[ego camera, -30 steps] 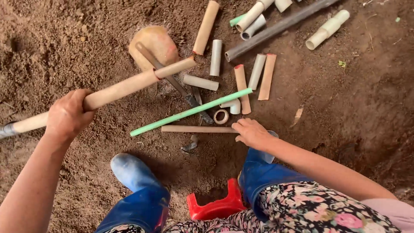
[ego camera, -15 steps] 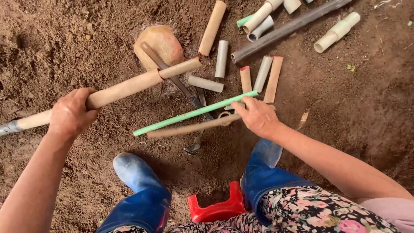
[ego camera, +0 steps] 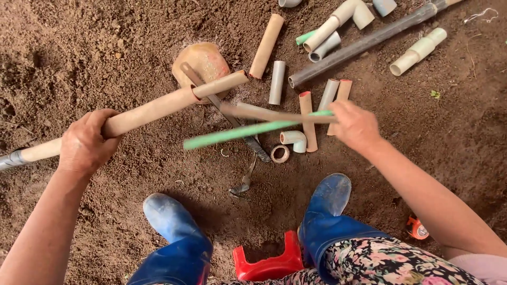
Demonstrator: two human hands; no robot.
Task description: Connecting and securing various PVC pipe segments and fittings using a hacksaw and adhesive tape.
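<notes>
Smooth tan pipe gripped in left hand; thin green rod and brown stick clenched in right hand.

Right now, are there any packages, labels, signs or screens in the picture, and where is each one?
None that I can make out: only bare pipe pieces and sticks on the soil.
Nearest candidate: a small orange object on the ground by the person's right leg, rounded, orange with a pale spot; too small to tell if that is a label.

Head-worn view, straight down, close.
</notes>
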